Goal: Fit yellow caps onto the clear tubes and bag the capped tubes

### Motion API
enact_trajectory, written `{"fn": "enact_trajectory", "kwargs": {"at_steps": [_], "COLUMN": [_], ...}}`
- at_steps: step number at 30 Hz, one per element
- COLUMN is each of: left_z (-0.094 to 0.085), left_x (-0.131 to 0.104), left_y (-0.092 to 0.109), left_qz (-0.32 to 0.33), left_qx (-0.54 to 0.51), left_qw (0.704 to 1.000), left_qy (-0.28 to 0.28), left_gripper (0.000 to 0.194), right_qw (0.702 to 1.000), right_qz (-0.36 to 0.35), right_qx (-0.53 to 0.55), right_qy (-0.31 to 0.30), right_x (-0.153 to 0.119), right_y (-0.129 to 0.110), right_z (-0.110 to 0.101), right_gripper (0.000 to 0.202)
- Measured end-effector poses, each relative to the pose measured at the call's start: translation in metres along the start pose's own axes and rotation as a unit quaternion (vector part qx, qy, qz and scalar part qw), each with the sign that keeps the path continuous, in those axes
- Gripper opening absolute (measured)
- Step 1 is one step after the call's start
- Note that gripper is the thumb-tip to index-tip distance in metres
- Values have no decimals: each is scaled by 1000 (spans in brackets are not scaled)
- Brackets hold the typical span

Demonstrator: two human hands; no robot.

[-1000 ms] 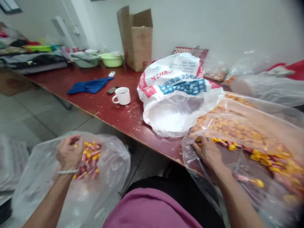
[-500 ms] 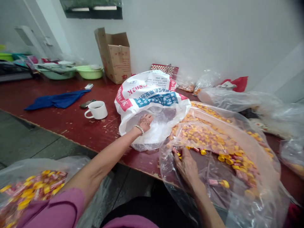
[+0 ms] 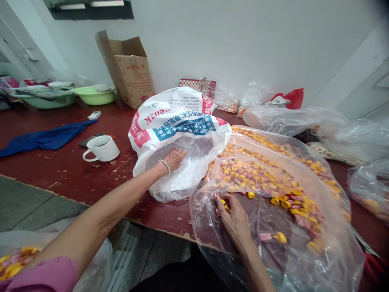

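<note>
Sack [image 3: 182,127] around left hand [image 3: 174,159] shows "802K".

Red table [image 3: 71,172], 1 mug [image 3: 103,149], blue cloth [image 3: 48,138], printed sack [image 3: 179,117]

The white bag [image 3: 185,106] has red and blue marks and lies on its side in the middle, mouth open. The clear bag [image 3: 306,265], lower right, is wrinkly, with many small pink and yellow pieces [image 3: 243,170] inside.

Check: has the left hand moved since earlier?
Yes: the left hand went from left of the mug to its right, at the mouth of the printed sack.
</note>
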State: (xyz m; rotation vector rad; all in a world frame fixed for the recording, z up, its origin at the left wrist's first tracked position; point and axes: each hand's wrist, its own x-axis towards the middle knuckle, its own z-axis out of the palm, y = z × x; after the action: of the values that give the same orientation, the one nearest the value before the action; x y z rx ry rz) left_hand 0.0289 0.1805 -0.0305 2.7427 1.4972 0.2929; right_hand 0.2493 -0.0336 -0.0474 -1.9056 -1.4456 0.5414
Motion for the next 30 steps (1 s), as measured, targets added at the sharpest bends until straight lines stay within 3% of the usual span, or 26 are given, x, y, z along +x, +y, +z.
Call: {"fn": "enact_trajectory", "kwargs": {"at_steps": [3, 8, 14, 22, 25, 28, 30], "left_z": [-6, -13, -8, 1, 6, 12, 13], "left_x": [-7, -7, -4, -3, -2, -4, -6], "left_y": [-5, -7, 2, -4, -10, -16, -19], "left_qz": [-40, -102, -121, -95, -83, -115, -136], "left_qx": [-11, -61, -113, -93, -95, -110, -110], "left_qw": [999, 993, 986, 989, 990, 985, 981], "left_qy": [1, 18, 22, 72, 69, 71, 89], "left_gripper": [16, 20, 30, 29, 47, 72, 75], "right_qw": [1000, 999, 1000, 999, 999, 999, 999], "right_qz": [16, 19, -8, -24, -26, -28, -27], "right_qx": [20, 28, -5, -29, -32, -33, -31], "right_qy": [-7, -11, -13, 1, 1, 5, 4], "right_x": [0, 0, 0, -2, -2, -3, -3], "right_y": [-1, -1, 3, 4, 4, 3, 3], "right_z": [-1, -2, 1, 3, 3, 2, 2], "right_gripper": [36, 35, 34, 36, 35, 34, 34]}}
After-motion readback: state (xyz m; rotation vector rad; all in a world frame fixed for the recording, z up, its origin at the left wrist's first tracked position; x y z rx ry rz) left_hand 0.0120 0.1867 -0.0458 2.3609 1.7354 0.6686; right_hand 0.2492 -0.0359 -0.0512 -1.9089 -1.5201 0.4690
